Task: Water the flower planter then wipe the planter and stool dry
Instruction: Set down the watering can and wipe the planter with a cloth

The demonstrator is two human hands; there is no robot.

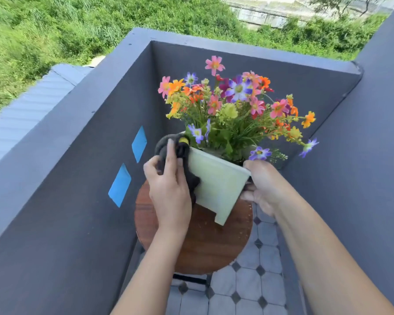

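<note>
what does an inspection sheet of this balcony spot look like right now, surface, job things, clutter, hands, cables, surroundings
surface: round wooden stool, top mostly bare, on a tiled floor
job's things: pale green planter tilted, lifted partly off the stool; flowers in it; dark cloth pressed on its left corner
clutter: nothing seen
grippers: left hand holds the cloth against the planter; right hand grips the planter's right rim
cables: nothing seen
surroundings: dark grey walls on three sides, two blue tape patches on the left one; grass and a corrugated roof beyond
</note>
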